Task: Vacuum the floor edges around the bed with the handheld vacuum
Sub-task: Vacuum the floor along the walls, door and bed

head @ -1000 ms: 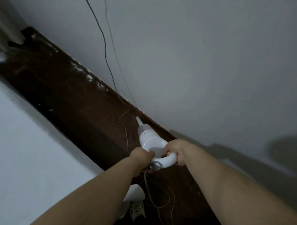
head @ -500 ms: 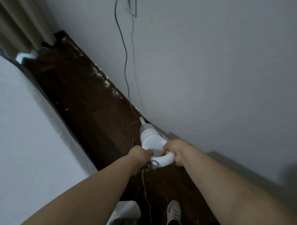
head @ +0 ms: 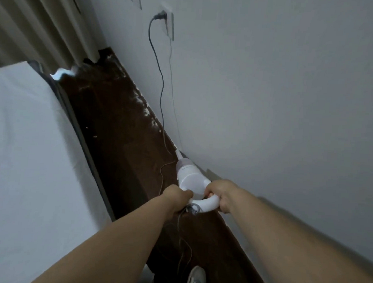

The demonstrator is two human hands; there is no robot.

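Two bare forearms in view, no sleeves visible. No watch, rings or gloves on left hand point(head: 175, 196) or right hand point(head: 220, 194). One foot at bottom edge wears pale lace-up sneaker point(head: 196, 278) with dark laces.

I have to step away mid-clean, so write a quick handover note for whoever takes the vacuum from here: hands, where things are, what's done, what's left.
Left hand grips the near end of the handheld vacuum handle, by its cord.
Right hand grips the far side of the handle.
Nozzle tip points at the wall-floor edge, beside the cable hanging from the wall socket.
Bed lies left of the floor strip.
Left: white flecks further along the wall edge; mind the cables.
Done so far: cannot tell.
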